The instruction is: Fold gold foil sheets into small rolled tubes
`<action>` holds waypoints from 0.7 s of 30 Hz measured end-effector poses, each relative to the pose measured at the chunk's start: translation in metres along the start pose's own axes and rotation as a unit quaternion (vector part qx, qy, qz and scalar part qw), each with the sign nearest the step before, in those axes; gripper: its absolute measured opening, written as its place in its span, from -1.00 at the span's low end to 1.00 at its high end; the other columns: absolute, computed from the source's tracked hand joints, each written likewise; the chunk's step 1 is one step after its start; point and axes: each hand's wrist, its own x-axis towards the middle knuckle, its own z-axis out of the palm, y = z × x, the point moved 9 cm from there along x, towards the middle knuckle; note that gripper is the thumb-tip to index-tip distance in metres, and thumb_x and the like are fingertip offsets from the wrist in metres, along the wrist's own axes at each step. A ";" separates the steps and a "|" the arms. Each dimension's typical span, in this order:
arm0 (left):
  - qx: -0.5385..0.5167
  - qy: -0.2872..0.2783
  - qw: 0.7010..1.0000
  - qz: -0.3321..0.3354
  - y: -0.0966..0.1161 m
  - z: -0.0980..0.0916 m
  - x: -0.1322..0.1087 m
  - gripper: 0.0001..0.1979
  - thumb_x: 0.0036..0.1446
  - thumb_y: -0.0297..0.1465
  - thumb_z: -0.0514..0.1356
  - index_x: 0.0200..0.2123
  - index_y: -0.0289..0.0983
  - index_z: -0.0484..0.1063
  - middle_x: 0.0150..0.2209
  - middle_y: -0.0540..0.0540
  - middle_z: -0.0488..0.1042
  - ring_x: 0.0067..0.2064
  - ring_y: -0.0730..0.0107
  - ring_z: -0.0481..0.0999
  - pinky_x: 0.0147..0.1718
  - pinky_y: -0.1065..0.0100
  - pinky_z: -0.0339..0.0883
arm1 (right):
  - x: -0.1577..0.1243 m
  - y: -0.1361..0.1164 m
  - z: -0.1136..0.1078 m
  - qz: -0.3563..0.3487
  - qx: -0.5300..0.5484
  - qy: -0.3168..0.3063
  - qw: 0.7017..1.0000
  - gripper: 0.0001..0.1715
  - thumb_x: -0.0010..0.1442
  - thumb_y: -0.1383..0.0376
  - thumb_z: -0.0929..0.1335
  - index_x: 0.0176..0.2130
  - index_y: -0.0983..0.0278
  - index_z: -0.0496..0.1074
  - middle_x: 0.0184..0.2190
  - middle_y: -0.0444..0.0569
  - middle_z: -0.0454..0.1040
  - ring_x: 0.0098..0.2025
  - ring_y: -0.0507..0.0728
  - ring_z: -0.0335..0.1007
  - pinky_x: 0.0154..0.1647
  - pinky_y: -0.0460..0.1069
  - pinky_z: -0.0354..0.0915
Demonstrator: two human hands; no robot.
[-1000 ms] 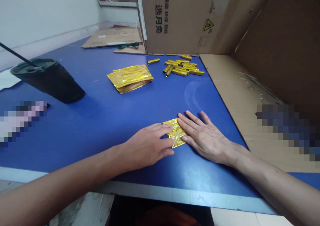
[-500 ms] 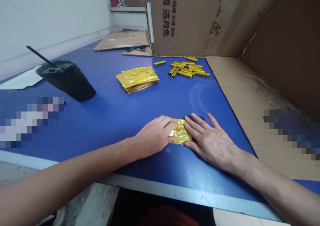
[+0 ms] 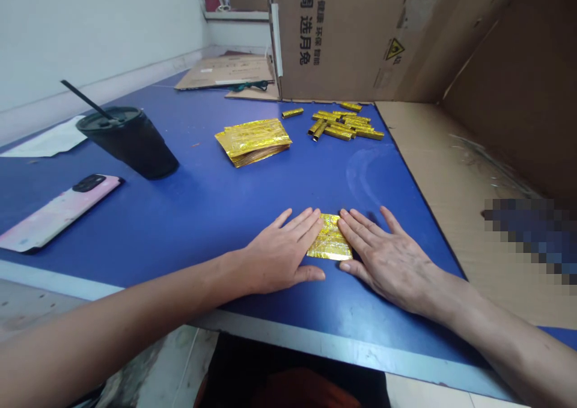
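A shiny gold foil sheet (image 3: 331, 240) lies flat on the blue table near its front edge. My left hand (image 3: 283, 252) rests with outstretched fingers on the sheet's left side, its thumb lying on the table below. On the right side, my right hand (image 3: 383, 255) is spread, fingertips touching the sheet's edge. Farther back sits a stack of gold sheets (image 3: 256, 140). Several narrow gold rolled pieces (image 3: 345, 124) lie in a pile behind and to the right, with one separate gold roll (image 3: 293, 113) left of them.
A dark cup with a straw (image 3: 135, 143) stands at the left, near a phone (image 3: 63, 213) and a white paper (image 3: 49, 137). Cardboard (image 3: 351, 41) rises behind the table (image 3: 180, 216). More cardboard covers the right side, with a blurred-out object (image 3: 536, 234) there.
My left hand's fingers have straightened and its thumb has moved off the foil onto the table. My right hand stays nearly in place. The whole view has shifted slightly.
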 end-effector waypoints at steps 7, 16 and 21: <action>-0.024 -0.010 0.999 0.026 0.004 0.001 -0.007 -0.08 0.00 0.17 -0.24 0.21 -0.43 -0.15 0.24 -0.34 -0.18 0.26 0.07 -0.21 0.15 0.03 -0.29 | -0.001 0.004 0.002 0.000 0.047 -0.042 0.998 -0.09 0.14 -0.15 0.02 0.19 0.49 -0.01 0.20 0.22 -0.04 0.22 0.31 -0.13 0.11 0.40 -0.13; -0.035 -0.007 0.999 0.016 0.007 0.000 -0.010 -0.11 0.02 0.15 -0.20 0.21 -0.43 -0.12 0.23 -0.32 -0.10 0.26 0.06 -0.19 0.13 -0.01 -0.25 | 0.008 0.027 0.002 0.085 0.149 0.010 0.985 -0.43 0.25 0.09 0.05 0.13 0.31 0.17 0.17 0.04 0.12 0.21 0.18 -0.06 0.15 0.30 -0.09; -0.051 0.017 0.998 0.017 0.006 -0.005 -0.008 -0.09 0.00 0.16 -0.19 0.22 -0.40 -0.19 0.22 -0.34 -0.06 0.24 0.04 -0.11 0.12 0.00 -0.17 | 0.009 0.024 0.006 0.094 0.118 0.003 0.989 -0.46 0.22 0.16 0.14 0.13 0.33 0.17 0.18 0.03 0.09 0.22 0.19 -0.06 0.13 0.31 -0.05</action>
